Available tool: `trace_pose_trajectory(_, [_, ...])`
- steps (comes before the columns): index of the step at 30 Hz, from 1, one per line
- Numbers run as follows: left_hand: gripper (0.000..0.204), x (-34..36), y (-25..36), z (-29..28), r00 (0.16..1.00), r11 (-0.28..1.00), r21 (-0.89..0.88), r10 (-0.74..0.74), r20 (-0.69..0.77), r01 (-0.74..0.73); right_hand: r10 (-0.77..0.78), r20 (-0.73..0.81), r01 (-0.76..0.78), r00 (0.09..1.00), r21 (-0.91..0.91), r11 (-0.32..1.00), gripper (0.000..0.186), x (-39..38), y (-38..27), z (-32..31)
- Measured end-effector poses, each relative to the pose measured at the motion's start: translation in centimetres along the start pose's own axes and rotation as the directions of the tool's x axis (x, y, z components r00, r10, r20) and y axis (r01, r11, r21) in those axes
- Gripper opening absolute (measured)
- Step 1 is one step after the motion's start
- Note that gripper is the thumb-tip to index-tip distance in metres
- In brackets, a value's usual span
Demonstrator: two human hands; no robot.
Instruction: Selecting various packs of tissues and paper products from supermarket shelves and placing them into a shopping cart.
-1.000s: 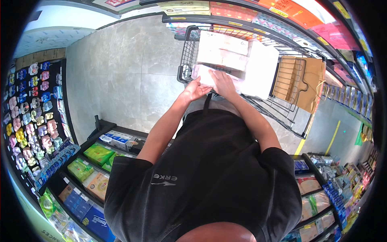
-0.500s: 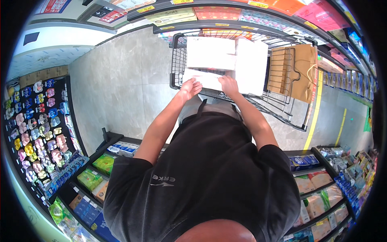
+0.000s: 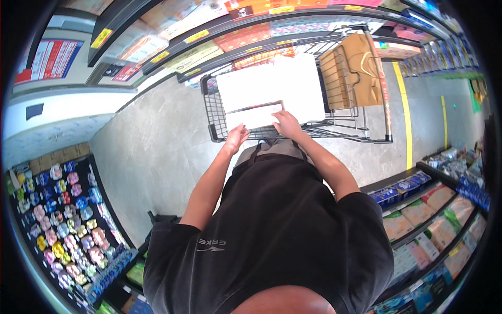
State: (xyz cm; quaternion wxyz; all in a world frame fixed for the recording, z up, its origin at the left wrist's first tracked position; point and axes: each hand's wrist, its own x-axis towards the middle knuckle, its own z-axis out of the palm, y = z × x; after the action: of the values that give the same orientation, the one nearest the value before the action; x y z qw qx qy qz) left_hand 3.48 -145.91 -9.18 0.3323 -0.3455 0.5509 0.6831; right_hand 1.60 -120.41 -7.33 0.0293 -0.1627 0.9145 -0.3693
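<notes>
A black wire shopping cart (image 3: 214, 112) stands in front of me, with bright white, washed-out packages in it. One large white package (image 3: 246, 89) lies on the far left, and another (image 3: 304, 89) fills the right part. Along the near side is a narrower white package (image 3: 253, 116), with a dark gap behind it. My left hand (image 3: 237, 138) is closed at its near left corner, fingers curled and partly hidden. My right hand (image 3: 287, 124) grips its right end, fingers over the top edge.
Brown cardboard or paper bags (image 3: 361, 70) stand at the cart's right end, by the handle (image 3: 386, 99). Shelves of packaged goods (image 3: 243, 39) run close behind the cart. A rack of colourful small items (image 3: 65, 220) stands at left, and more stocked shelves (image 3: 418, 225) at lower right.
The view has shifted, and the cart appears further left. The near white package looks lower and flatter beside the others, with both hands still at its ends.
</notes>
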Motion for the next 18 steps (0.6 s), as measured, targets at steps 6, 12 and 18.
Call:
trace_pose_trajectory(6, [0.038, -1.8, -0.1, 1.1, 0.918, 0.757, 0.518, 0.324, 0.230, -0.398, 0.224, -0.169, -0.238, 0.960, -0.066, 0.969, 0.026, -7.0, -0.8, -5.9])
trace_pose_trajectory(12, [0.051, -2.5, -0.3, 2.0, 0.874, -0.086, 0.901, 0.219, 0.434, -0.426, 0.289, -0.198, -0.340, 0.937, -0.320, 0.884, 0.035, -12.9, 2.1, -7.2])
trace_pose_trajectory(18, [0.055, -0.5, -1.6, 2.6, 0.917, -0.067, 0.919, 0.069, 0.393, -0.389, 0.349, -0.039, -0.314, 0.936, -0.537, 0.783, 0.042, -12.5, 2.7, -6.6])
